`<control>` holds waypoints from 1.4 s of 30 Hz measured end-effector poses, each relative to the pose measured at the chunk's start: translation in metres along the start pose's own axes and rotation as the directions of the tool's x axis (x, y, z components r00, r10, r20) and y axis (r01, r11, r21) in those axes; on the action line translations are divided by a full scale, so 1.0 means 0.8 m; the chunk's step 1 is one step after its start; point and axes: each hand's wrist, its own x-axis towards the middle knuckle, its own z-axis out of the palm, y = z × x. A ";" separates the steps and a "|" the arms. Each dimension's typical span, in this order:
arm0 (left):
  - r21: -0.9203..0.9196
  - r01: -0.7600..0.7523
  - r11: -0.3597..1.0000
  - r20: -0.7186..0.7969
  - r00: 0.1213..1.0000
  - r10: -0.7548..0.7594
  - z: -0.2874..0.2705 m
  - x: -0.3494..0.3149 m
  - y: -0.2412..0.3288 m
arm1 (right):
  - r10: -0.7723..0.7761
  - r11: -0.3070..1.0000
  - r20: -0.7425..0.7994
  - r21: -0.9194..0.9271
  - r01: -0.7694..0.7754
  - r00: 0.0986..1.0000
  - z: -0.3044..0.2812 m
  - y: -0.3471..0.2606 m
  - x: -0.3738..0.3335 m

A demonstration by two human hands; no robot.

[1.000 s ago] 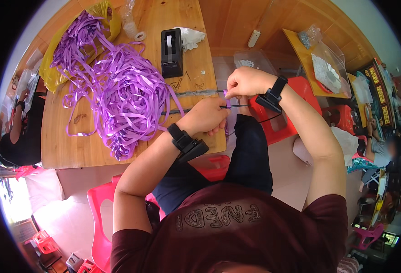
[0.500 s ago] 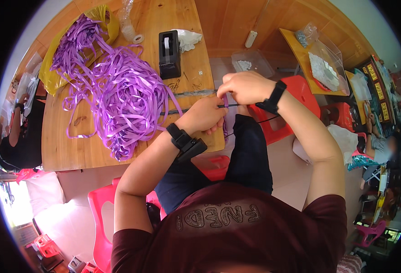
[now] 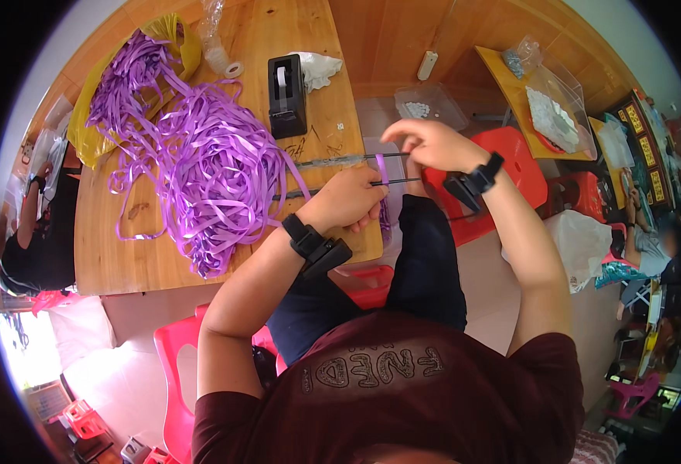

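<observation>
A pile of purple ribbon (image 3: 217, 155) lies on the wooden table (image 3: 116, 259), and part of it comes out of a yellow plastic bag (image 3: 85, 131). Two thin dark rods (image 3: 402, 181) stick out past the table's right edge. One strand of ribbon runs across them, and more hangs below in a translucent container. My left hand (image 3: 347, 197) is at the nearer rod, its fingers curled closed on the ribbon strand; the fingertips are partly hidden. Above the rods' outer ends is my right hand (image 3: 439, 145), fingers bent loosely and apart, with nothing visible in them.
A black tape dispenser (image 3: 286, 104) stands beyond the ribbon, beside crumpled white plastic (image 3: 317, 69) and a tape roll (image 3: 234, 69). A red stool (image 3: 510, 158) is under my right forearm. Other people sit at far left and far right.
My right hand has moved right, away from my left hand, and its fingers have opened. The ribbon across the rods now shows more fully. My left hand stays nearly in place.
</observation>
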 end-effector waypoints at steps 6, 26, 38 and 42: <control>0.034 -0.008 0.999 0.031 0.999 0.007 -0.002 0.002 0.005 | 0.380 0.712 -0.068 0.658 -0.245 0.923 0.038 0.094 -0.043; -0.039 0.005 0.999 0.039 0.999 -0.004 0.001 -0.001 0.012 | 0.003 0.179 0.125 0.976 -0.124 0.992 0.131 0.115 0.011; -0.038 0.004 0.999 0.034 0.999 -0.003 0.003 -0.002 0.011 | -0.084 -0.032 0.062 0.997 -0.065 0.995 0.120 0.087 0.005; -0.034 0.013 0.999 0.026 1.000 -0.013 0.000 -0.003 0.009 | 0.080 0.123 0.097 0.987 -0.106 0.992 0.100 0.059 -0.012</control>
